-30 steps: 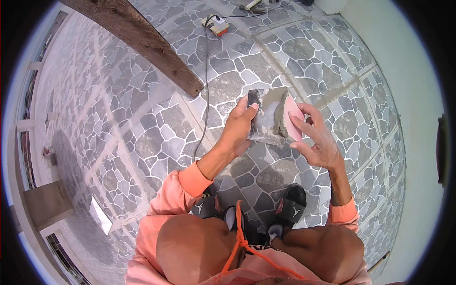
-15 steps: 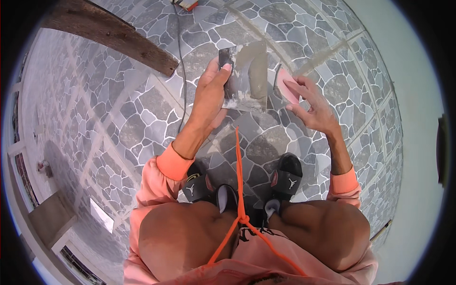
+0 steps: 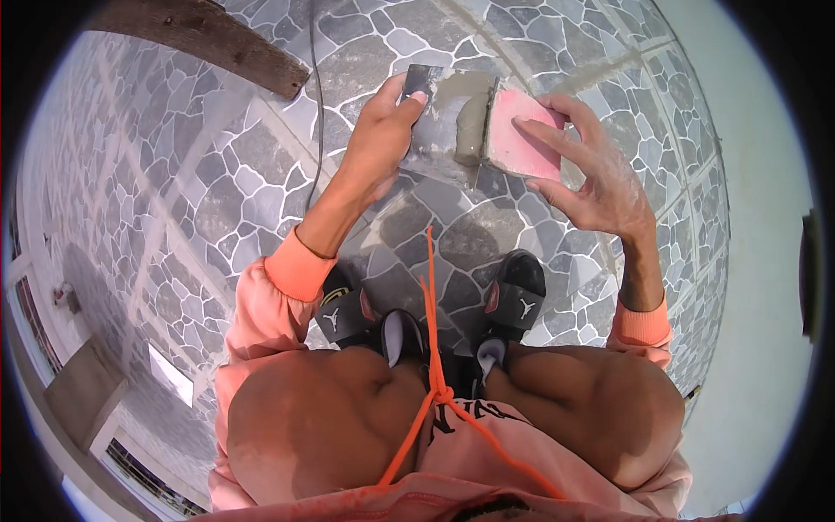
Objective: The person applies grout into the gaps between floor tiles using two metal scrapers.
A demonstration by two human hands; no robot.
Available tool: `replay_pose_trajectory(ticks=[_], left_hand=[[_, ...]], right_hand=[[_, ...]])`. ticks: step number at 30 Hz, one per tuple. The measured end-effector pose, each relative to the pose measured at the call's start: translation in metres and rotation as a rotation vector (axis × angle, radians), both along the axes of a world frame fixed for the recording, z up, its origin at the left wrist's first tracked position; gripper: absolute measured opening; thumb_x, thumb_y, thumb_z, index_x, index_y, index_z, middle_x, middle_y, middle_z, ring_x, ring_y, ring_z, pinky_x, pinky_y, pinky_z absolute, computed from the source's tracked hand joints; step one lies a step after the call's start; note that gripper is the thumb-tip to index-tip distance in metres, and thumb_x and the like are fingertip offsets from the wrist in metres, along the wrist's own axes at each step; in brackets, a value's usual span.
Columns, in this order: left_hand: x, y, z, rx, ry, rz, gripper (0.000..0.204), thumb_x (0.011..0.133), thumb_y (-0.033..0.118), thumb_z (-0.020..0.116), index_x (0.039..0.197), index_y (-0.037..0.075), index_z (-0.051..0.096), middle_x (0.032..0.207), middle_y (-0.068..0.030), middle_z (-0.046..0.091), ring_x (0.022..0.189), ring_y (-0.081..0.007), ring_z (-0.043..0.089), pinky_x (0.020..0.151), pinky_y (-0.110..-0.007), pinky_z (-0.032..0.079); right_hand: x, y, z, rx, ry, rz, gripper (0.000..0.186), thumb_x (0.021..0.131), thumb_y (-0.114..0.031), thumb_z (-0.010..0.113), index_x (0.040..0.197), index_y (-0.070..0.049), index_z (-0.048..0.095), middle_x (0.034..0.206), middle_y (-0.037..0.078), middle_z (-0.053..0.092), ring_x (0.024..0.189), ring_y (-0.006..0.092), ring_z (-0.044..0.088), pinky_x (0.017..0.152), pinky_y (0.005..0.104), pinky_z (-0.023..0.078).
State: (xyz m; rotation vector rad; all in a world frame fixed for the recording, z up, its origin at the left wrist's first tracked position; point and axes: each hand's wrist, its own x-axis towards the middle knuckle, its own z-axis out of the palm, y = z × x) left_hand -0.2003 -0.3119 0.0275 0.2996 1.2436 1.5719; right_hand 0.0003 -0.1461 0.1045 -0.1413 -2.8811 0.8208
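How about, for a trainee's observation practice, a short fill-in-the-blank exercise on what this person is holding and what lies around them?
1. The left hand holds the flat plate by its ____ edge.
2. The right hand holds a pad whose colour is ____.
3. The drawstring of the person's clothing is coloured ____.
4. Of the two hands, the one nearer the wooden beam is the ____.

Missing words: left; pink; orange; left.
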Motion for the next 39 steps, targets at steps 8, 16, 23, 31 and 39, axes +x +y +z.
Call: replay_pose_trajectory(ticks=[8, 16, 23, 31, 39], left_hand=[[-0.005, -0.011, -0.007, 0.031, 0.016, 0.01, 0.041, 0.099, 0.015, 0.048, 0.137, 0.001, 0.044, 0.116, -0.0074, 0.061, 0.097, -0.0124, 0.062, 0.081, -0.031, 0.055], [-0.029, -0.025, -0.007, 0.045, 0.013, 0.167, 0.038, 0.099, 0.013, 0.048, 0.134, 0.0, 0.047, 0.115, -0.0062, 0.061, 0.098, -0.0117, 0.061, 0.084, -0.027, 0.052], [-0.03, -0.038, -0.017, -0.001, -0.009, 0.16, 0.038, 0.099, 0.013, 0.048, 0.134, -0.001, 0.047, 0.115, -0.0063, 0.061, 0.097, -0.0112, 0.061, 0.084, -0.026, 0.051], [-0.035, -0.04, -0.017, -0.024, 0.01, 0.161, 0.039, 0.099, 0.014, 0.049, 0.135, -0.001, 0.046, 0.116, -0.0071, 0.061, 0.098, -0.0121, 0.062, 0.083, -0.027, 0.052], [-0.031, -0.03, -0.029, -0.032, 0.018, 0.154, 0.037, 0.098, 0.015, 0.048, 0.132, 0.0, 0.048, 0.11, -0.0065, 0.062, 0.093, -0.0118, 0.061, 0.076, -0.028, 0.052]], right_hand=[[0.001, 0.001, -0.013, 0.207, -0.098, 0.083, 0.053, 0.076, -0.022, 0.072, 0.127, -0.014, 0.06, 0.131, 0.02, 0.048, 0.108, 0.0383, 0.055, 0.09, 0.0419, 0.048], [0.071, 0.068, -0.103, -1.267, -0.205, -0.656, 0.044, 0.096, -0.031, 0.057, 0.127, 0.001, 0.059, 0.117, 0.014, 0.062, 0.099, 0.0244, 0.061, 0.087, 0.0363, 0.049], [0.025, 0.037, -0.137, -0.188, -0.278, -0.548, 0.046, 0.091, -0.036, 0.061, 0.125, -0.005, 0.061, 0.11, 0.027, 0.059, 0.1, 0.0354, 0.059, 0.089, 0.0451, 0.048], [0.01, 0.041, -0.145, 0.429, -0.535, -0.276, 0.041, 0.082, -0.028, 0.063, 0.119, -0.01, 0.062, 0.111, 0.026, 0.055, 0.103, 0.0416, 0.053, 0.089, 0.0474, 0.045], [0.006, 0.018, -0.161, 0.481, -0.415, -0.32, 0.043, 0.084, -0.027, 0.065, 0.125, -0.015, 0.058, 0.114, 0.025, 0.052, 0.103, 0.0419, 0.052, 0.089, 0.0486, 0.046]])
